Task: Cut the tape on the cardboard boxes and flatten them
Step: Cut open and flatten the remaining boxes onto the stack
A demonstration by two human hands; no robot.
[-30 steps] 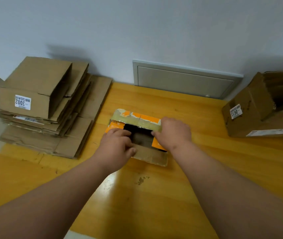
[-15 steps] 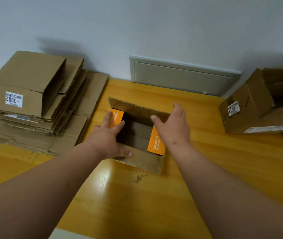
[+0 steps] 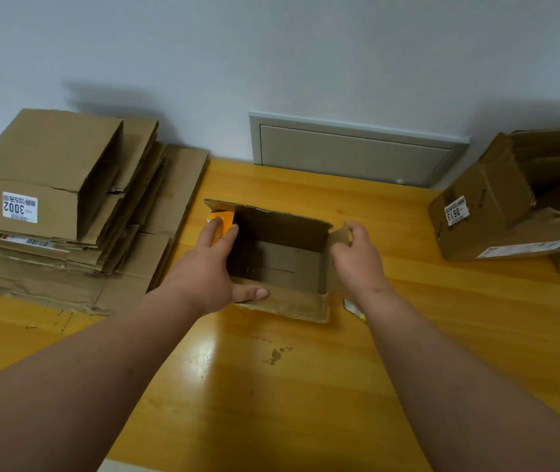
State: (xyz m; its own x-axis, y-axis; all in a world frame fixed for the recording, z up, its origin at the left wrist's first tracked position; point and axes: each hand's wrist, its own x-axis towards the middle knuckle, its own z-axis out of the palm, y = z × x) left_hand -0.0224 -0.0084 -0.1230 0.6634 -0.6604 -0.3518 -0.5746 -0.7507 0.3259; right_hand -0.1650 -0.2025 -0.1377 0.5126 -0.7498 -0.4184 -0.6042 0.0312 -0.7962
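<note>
So the small cardboard box [image 3: 278, 264] sits open in the middle of my wooden table [image 3: 271, 403], flaps out. My left hand [image 3: 208, 267] lies on its left flap with fingers straight, thumb across the near flap. My right hand [image 3: 357, 257] pinches the right flap. Stack of flattened boxes [image 3: 67, 212] at left, opened boxes [image 3: 517, 199] far right.

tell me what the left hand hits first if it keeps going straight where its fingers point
Most likely the orange flap of the small open box: the left hand already has its fingertips at it. Beyond that lies bare table, then the wall; depth is uncertain.
</note>
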